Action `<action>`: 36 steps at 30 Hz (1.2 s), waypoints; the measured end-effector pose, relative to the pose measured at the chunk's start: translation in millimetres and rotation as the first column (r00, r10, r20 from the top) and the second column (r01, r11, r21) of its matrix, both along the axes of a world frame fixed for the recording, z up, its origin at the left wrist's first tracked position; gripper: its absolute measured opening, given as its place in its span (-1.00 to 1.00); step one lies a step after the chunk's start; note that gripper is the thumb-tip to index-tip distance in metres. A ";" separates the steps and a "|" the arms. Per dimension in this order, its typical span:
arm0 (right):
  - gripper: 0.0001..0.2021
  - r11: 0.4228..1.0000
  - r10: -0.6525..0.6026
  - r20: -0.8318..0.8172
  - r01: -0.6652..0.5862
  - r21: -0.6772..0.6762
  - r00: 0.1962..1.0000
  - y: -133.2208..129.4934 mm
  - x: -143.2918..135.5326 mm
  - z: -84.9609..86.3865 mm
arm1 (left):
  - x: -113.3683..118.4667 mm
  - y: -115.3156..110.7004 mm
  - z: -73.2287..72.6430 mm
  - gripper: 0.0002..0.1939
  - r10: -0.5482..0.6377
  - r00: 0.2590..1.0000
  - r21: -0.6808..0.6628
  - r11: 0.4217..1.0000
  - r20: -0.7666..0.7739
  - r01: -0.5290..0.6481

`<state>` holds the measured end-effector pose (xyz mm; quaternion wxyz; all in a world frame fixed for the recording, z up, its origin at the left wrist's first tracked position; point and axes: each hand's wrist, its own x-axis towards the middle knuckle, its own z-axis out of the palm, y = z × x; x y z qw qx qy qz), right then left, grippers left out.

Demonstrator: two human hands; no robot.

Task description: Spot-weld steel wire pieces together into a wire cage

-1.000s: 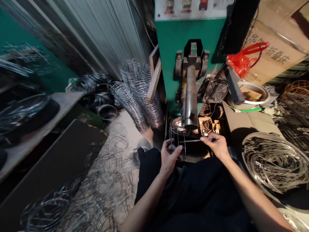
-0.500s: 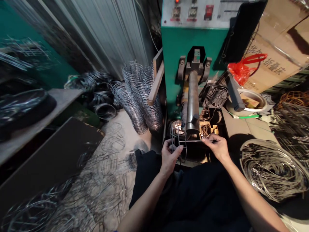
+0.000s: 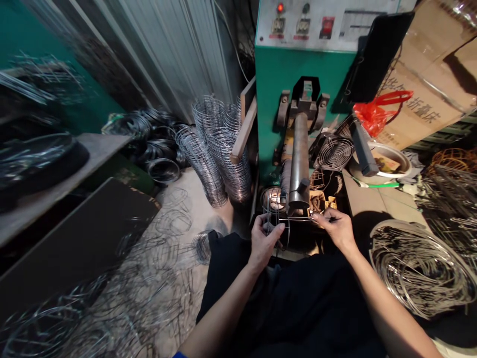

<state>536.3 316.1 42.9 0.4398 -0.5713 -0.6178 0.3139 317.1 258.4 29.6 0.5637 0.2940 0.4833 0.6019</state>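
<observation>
Risk: the thin wire rod could slip off line under the machine arm, since the right hand pinches only its end. Fingers sit close to the arm tip. Left hand is closed around the wire cage, just below the arm, between both hands.

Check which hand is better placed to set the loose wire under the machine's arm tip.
Right, probably. The right hand pinches the straight wire lying across the wire cage below the arm tip. The left hand grips the cage.
</observation>
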 end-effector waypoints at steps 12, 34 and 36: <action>-0.46 1.000 -0.005 0.005 0.005 0.015 1.000 1.0 2.4 0.5 | -0.8 3.9 -1.3 -0.39 -0.014 1.000 0.010 1.000 -0.014 0.015; -0.47 1.000 0.014 0.008 -0.014 -0.009 1.000 4.8 2.2 4.9 | -1.4 5.7 2.2 -0.40 -0.016 1.000 -0.013 1.000 0.023 0.016; -0.47 1.000 -0.001 0.017 0.002 -0.016 1.000 4.8 -0.3 5.5 | -2.5 5.6 3.5 -0.39 -0.013 1.000 -0.020 1.000 -0.005 0.012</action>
